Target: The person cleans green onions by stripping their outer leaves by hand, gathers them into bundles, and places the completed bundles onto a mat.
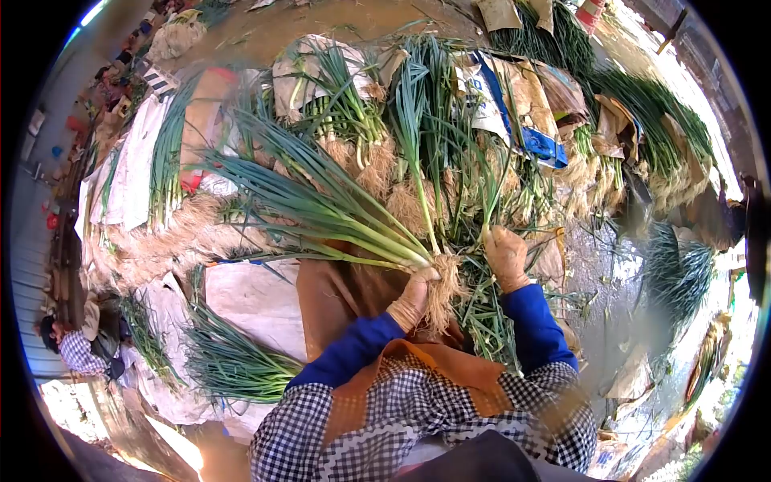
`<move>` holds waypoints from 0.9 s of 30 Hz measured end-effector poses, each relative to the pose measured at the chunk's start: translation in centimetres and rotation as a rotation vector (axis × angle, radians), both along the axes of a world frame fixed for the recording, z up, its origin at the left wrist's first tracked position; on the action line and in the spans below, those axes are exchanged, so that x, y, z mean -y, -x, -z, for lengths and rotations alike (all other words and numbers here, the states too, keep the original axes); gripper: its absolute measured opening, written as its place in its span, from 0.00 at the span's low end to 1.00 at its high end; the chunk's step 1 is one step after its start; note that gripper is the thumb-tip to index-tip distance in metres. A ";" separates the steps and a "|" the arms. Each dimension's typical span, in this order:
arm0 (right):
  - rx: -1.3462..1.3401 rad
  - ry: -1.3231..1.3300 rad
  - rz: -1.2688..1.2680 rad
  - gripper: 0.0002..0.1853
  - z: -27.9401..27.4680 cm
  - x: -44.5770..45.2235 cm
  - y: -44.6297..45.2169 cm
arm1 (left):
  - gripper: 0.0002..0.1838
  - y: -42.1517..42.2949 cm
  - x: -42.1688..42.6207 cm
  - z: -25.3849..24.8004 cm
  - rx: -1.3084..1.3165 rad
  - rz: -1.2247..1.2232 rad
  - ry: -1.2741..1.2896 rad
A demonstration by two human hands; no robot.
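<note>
Looks like some kind of produce-sorting yard tbh, with rooty green onions (410, 100) in rows, sacks (255, 296) spread about and wet ground (590, 277).

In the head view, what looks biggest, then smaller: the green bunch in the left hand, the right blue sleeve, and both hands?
1. Green bunch
2. Right blue sleeve
3. Left hand and right hand: they look too alike to rank

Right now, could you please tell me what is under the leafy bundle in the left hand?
Beneath the leafy bundle in the left hand, part of a brown covering shows; whatever the bundle hides cannot be seen.
</note>
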State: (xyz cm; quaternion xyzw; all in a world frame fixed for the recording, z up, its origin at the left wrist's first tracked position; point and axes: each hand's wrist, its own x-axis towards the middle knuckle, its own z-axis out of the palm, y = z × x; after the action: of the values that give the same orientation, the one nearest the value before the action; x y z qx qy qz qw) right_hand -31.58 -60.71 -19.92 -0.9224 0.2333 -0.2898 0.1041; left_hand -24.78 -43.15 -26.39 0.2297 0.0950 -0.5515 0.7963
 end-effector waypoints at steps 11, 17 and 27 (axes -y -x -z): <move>-0.833 -0.471 -0.200 0.24 4.5 -1.7 -1.9 | 0.23 -1.7 -0.9 0.4 -0.028 -0.162 0.048; -0.258 -1.309 -0.427 0.32 3.3 0.5 -4.0 | 0.25 -1.8 -1.4 0.2 -0.028 -0.050 0.419; 0.229 -1.323 -0.275 0.18 11.0 -5.5 -5.9 | 0.25 -1.5 -1.3 -2.5 -0.022 -0.141 0.157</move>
State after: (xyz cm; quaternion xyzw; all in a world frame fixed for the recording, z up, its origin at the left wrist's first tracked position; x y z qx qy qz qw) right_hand -25.69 -55.20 -30.97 -0.6495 0.2296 -0.1661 0.7056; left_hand -23.25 -41.90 -23.94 0.1531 0.0763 -0.5022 0.8476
